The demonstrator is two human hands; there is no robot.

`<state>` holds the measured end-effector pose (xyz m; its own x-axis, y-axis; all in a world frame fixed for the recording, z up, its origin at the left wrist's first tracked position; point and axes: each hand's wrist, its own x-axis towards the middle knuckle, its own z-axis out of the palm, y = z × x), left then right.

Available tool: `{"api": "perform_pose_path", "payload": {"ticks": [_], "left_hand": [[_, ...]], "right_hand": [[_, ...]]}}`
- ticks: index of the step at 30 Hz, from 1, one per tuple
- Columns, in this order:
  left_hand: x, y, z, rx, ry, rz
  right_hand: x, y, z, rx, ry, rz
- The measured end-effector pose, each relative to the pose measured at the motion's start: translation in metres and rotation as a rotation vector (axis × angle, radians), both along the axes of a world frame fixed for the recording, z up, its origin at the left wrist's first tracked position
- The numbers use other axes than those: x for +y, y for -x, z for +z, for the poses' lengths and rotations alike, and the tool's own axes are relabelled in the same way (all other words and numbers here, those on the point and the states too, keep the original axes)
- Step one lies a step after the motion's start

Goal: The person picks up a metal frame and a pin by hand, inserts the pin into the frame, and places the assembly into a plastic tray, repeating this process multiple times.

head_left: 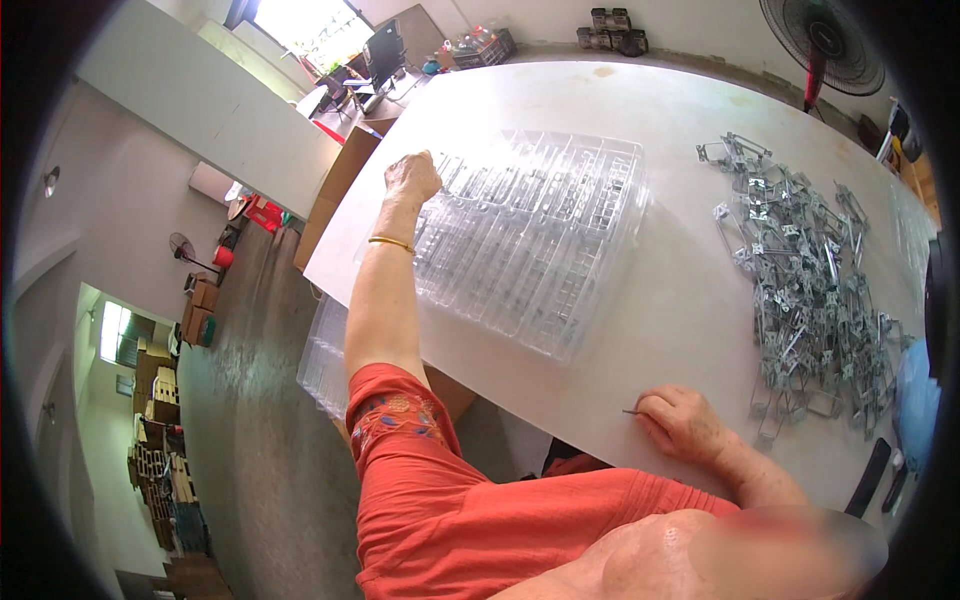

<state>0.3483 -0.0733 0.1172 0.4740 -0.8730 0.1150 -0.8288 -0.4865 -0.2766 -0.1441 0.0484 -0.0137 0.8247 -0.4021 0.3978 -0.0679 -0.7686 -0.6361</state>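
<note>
I have open passage over the white, smooth tabletop [690,320] toward two o'clock; transparent rectangular plastic trays [530,240] obstruct twelve; tangled silver-grey metal brackets [790,300] block three.

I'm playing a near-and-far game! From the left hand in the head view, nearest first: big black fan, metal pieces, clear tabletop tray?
1. Clear tabletop tray: at the left hand.
2. Metal pieces: right side of the table.
3. Big black fan: top right, beyond the table.
</note>
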Motion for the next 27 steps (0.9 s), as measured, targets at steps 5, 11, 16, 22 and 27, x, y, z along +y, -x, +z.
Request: {"api": "perform_pose_path", "payload": {"ticks": [5, 11, 16, 22, 27], "left_hand": [[0.012, 0.060, 0.025, -0.125, 0.164, -0.249], [0.077, 0.242, 0.059, 0.079, 0.414, -1.310], [0.173, 0.337, 0.093, 0.252, 0.428, -1.704], [0.209, 0.339, 0.091, 0.205, 0.398, -1.763], [0.231, 0.339, 0.090, 0.318, 0.521, -1.741]], "right_hand": [[0.005, 0.001, -0.001, -0.012, -0.007, -0.018], [0.003, 0.002, -0.010, 0.014, -0.057, -0.045], [0.009, 0.001, -0.004, 0.080, -0.032, -0.064], [0.002, -0.007, -0.001, -0.032, 0.034, -0.062], [0.003, -0.007, -0.033, -0.178, 0.178, -0.096]]}}
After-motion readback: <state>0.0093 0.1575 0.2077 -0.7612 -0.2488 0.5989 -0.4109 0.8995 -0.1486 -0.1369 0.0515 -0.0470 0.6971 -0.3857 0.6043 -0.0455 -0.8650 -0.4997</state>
